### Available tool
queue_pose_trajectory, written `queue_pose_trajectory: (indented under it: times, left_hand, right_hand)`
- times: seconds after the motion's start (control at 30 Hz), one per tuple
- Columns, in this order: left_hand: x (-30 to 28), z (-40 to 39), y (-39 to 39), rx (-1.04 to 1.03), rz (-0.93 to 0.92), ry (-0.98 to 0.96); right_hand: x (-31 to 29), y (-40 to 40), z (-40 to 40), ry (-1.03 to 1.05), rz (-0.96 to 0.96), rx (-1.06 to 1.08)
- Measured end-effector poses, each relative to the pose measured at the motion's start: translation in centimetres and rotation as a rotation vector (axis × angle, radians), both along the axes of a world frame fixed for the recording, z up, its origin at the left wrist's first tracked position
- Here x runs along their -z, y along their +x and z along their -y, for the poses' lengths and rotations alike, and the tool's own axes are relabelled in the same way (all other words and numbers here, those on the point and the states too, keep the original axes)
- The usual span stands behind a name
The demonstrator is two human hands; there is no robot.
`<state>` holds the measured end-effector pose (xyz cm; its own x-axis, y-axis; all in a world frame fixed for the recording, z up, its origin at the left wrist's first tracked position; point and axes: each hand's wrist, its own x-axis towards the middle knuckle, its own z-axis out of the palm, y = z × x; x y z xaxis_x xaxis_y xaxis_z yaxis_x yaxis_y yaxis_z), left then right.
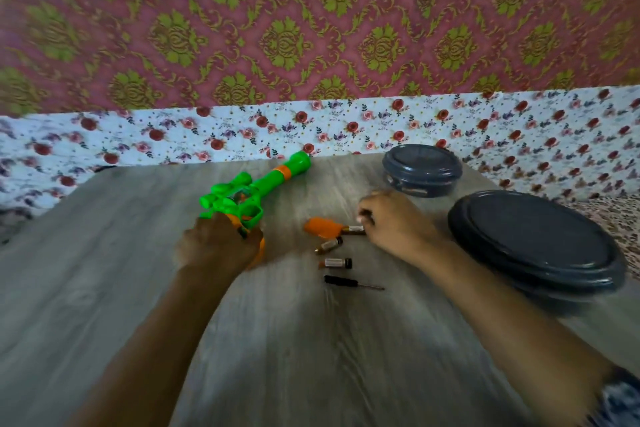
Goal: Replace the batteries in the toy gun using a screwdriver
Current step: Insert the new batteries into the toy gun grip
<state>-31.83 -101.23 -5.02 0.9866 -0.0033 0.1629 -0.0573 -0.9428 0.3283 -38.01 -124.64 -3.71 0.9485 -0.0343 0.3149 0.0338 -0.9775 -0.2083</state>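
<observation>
On the grey wood-grain table (104,288), my left hand (216,250) is wrapped around the orange grip of the bright green plastic toy gun (254,187). The barrel points away from me toward the floral cloth. I judge this hold is meant to steady the gun and present its battery bay.

My right hand (394,222) pinches the far battery (355,229) at its end, fingers curled. That battery lies touching the orange plastic cover piece (323,227). Two more small cylindrical batteries (330,244) (336,263) lie in a row nearer me. The black-handled small screwdriver (349,282) rests untouched nearest me, apart from both hands. I judge the cover is already off and cells are being sorted.

Two dark grey round lidded containers stand to the right: the small one (422,170) farther, the large one (533,243) nearer. Both lids are on; I cannot tell their contents.
</observation>
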Motion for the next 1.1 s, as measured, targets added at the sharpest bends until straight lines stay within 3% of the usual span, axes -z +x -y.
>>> queue_pose_trajectory:
  times: [0.2,0.37,0.57,0.7,0.87,1.0,1.1]
  left_hand:
    - [1.9,-0.8,2.6,0.141,-0.153,-0.086]
    - [2.1,-0.5,4.3,0.046,-0.237,-0.13]
    - [2.4,-1.3,4.4,-0.032,-0.234,-0.383]
    - [2.2,-1.4,4.4,-0.105,-0.176,-0.727]
    - [2.4,-0.6,4.3,0.057,-0.28,-1.256]
    - [3.3,0.2,4.1,0.129,-0.248,-1.433]
    - [3.5,0.4,4.2,0.123,-0.235,-1.542]
  right_hand:
    - [3.1,1.7,-0.3,-0.045,-0.086,0.076]
    - [4.2,2.2,-0.1,0.027,-0.08,0.127]
    - [5.0,2.2,0.3,0.223,0.023,0.179]
    - [4.8,1.8,0.5,0.344,0.08,0.196]
    - [4.8,1.6,0.6,0.516,0.116,0.262]
    - [4.9,1.7,0.5,0.625,0.192,0.241]
    - [3.3,2.1,-0.3,0.836,0.341,0.188]
